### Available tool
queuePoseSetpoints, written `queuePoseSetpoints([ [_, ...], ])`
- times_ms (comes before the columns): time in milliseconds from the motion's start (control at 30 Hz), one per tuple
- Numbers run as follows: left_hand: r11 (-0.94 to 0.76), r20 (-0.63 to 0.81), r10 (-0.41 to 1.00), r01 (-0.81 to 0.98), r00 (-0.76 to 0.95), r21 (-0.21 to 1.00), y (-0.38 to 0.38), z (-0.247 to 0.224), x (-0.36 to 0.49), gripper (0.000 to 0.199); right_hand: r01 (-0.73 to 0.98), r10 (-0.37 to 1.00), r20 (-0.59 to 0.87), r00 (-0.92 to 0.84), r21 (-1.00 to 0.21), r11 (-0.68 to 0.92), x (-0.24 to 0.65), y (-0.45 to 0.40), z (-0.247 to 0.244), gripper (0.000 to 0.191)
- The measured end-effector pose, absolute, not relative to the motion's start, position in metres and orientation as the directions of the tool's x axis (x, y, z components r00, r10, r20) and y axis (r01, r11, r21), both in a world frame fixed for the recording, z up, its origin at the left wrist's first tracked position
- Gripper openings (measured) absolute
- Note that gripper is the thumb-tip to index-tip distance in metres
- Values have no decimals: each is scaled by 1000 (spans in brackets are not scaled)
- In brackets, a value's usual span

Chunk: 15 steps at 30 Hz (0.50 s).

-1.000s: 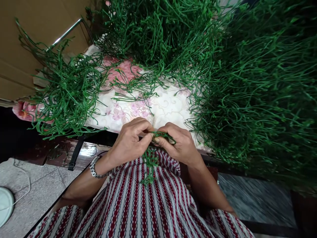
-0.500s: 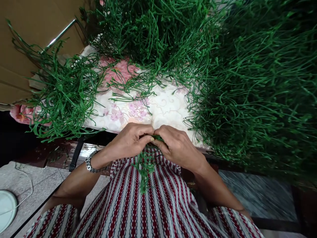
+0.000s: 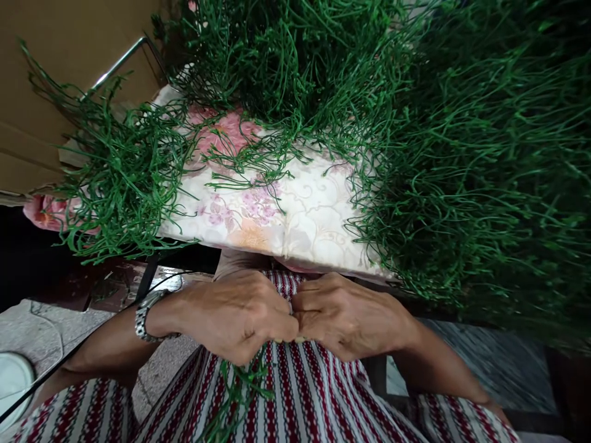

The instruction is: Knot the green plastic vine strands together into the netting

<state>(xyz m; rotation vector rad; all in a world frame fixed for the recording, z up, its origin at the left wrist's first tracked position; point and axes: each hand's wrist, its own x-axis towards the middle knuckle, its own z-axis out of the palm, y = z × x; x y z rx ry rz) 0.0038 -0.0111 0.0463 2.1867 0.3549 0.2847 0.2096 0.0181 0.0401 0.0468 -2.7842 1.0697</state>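
Observation:
My left hand [image 3: 240, 317], with a metal watch [image 3: 144, 320] on its wrist, is closed in front of my lap. A small bunch of green stems [image 3: 244, 387] hangs out below it, over the striped clothing. Knuckle to knuckle with it, my right hand [image 3: 353, 317] is also curled closed. Green stems showed between both hands a moment before; the fingers now hide that part. Both hands are just in front of the near edge of the floral-covered surface [image 3: 314, 215].
Loose green stems lie in a heap [image 3: 124, 178] at the left, a pile [image 3: 295, 67] at the back and a large mass [image 3: 480, 184] on the right. A cardboard sheet [image 3: 60, 55] and metal bar [image 3: 120, 61] stand back left. A round white object [image 3: 13, 381] is on the floor.
Both hands have come down and nearer my body, turning knuckles up. The hanging stems have swung down and left. More of the cloth's near edge shows.

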Motion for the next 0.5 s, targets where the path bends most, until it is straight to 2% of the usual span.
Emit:
queuePoseSetpoints([
  [100, -539, 91, 356, 124, 930, 833, -12, 46, 4, 22, -103, 10, 154, -988, -702, 705, 209, 19, 41, 18],
  [233, -466, 63, 419, 155, 906, 871, -11, 43, 4, 22, -52, 73, 148, -986, -700, 712, 207, 19, 40, 19],
  [367, -430, 67, 418, 132, 906, 893, -10, 48, -12, 22, -63, 83, 168, -982, -715, 697, 217, 19, 47, 23],
  [433, -380, 54, 468, 145, 882, 914, -10, 54, -24, 22, -38, 158, 193, -968, -740, 671, 228, 21, 54, 22],
  [500, -286, 18, 588, 186, 809, 940, -8, 59, -31, 23, 40, 299, 224, -928, -737, 674, 236, 25, 59, 13],
])
